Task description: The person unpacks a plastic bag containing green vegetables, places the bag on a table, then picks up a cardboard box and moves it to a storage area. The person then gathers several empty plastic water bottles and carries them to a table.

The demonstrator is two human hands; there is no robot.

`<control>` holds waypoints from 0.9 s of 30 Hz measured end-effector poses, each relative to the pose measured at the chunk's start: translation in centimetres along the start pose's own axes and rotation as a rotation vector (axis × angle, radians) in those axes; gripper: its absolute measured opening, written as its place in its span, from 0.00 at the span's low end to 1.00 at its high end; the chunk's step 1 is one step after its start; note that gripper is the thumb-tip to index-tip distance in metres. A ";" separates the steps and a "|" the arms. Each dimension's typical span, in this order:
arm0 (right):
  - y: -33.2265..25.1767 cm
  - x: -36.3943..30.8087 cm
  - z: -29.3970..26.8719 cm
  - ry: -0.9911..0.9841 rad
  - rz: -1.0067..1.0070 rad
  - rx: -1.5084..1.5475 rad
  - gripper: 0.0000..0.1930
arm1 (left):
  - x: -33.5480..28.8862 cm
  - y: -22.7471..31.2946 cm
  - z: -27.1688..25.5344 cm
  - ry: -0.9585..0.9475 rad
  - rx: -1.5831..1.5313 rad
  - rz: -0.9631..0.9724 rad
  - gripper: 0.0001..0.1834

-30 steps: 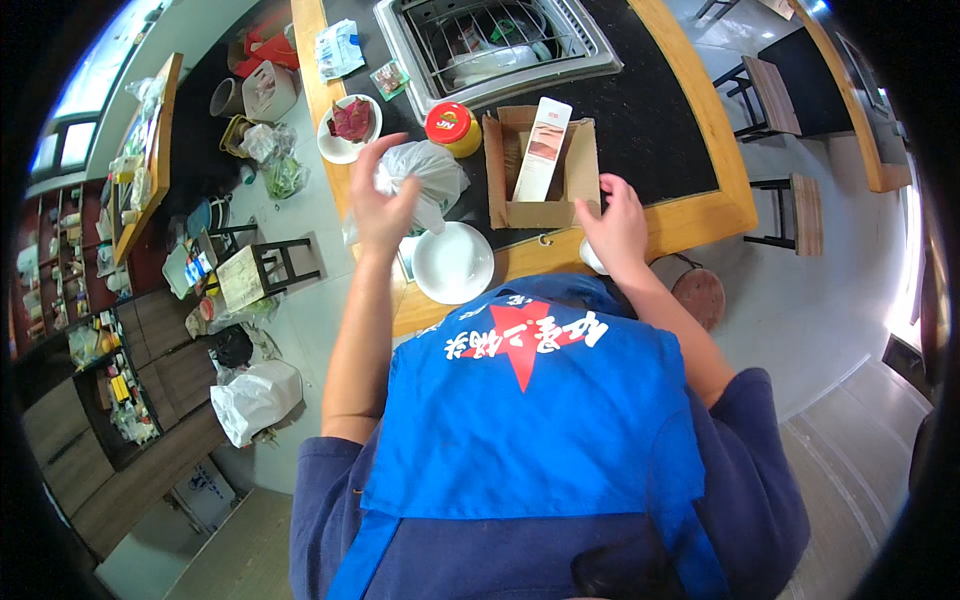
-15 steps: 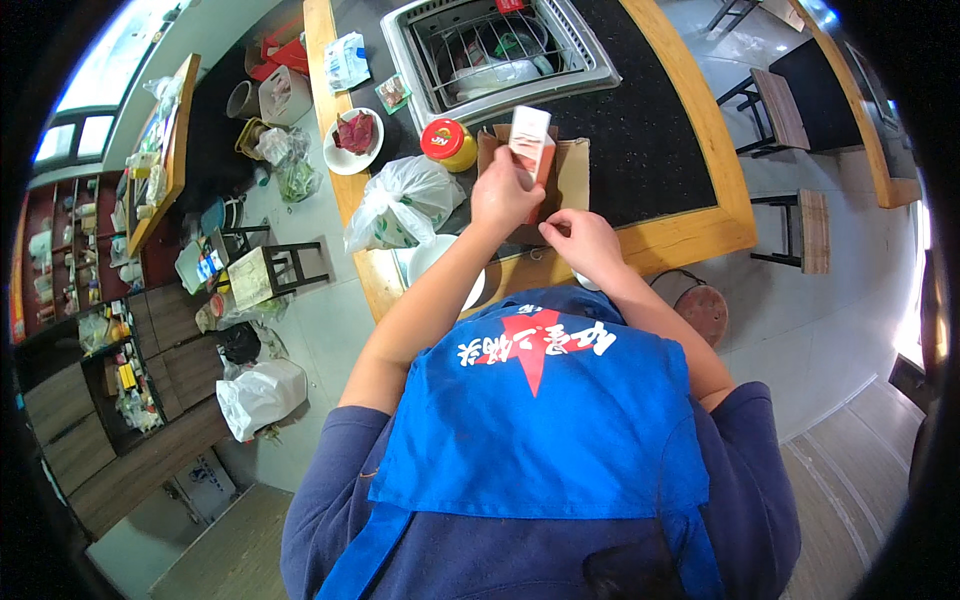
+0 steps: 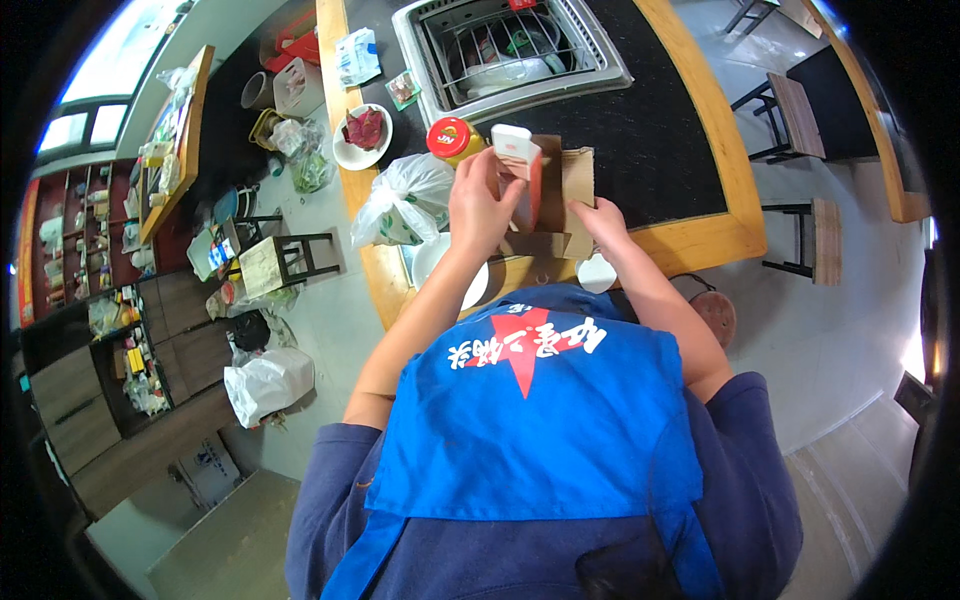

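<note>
- Black-topped surface [image 3: 665, 150] with a wooden border fills the upper middle, chairs and shelves standing around the room.
- Left hand [image 3: 482, 205]: thumb and fingers closed around a slim white-and-red carton [image 3: 516, 150], which stands at the left side of an open cardboard box [image 3: 579, 178]; its lower end is hidden.
- Right hand [image 3: 602, 226]: fingers nearly together, pinching the box's near right edge.
- Just left of the carton: a yellow jar with a red lid [image 3: 453, 137].
- Farther left: a knotted white plastic bag [image 3: 400, 200], and a white plate [image 3: 346, 155] bearing dark red pieces.
- Near edge: a white bowl [image 3: 430, 262] beside the left forearm, a small white cup [image 3: 597, 275] below the right hand.
</note>
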State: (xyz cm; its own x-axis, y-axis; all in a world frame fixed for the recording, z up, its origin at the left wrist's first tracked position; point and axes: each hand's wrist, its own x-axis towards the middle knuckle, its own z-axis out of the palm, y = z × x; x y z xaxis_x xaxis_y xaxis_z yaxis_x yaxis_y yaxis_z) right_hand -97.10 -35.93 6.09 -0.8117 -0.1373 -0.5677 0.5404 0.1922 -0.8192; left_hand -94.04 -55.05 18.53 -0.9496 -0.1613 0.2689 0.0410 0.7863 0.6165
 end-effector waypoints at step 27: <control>-2.3 -5.8 -7.1 0.287 -0.180 0.555 0.17 | -10.4 -16.7 -23.2 0.946 -0.500 -0.165 0.13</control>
State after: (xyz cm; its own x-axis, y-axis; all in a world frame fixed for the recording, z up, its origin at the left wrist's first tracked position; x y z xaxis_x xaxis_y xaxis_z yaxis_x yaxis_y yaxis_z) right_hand -95.19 -28.63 11.81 -0.8856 0.1591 -0.4364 0.3624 -0.3510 -0.8634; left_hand -77.65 -80.35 22.66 -0.3386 -0.8062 0.4852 0.2608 0.4150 0.8716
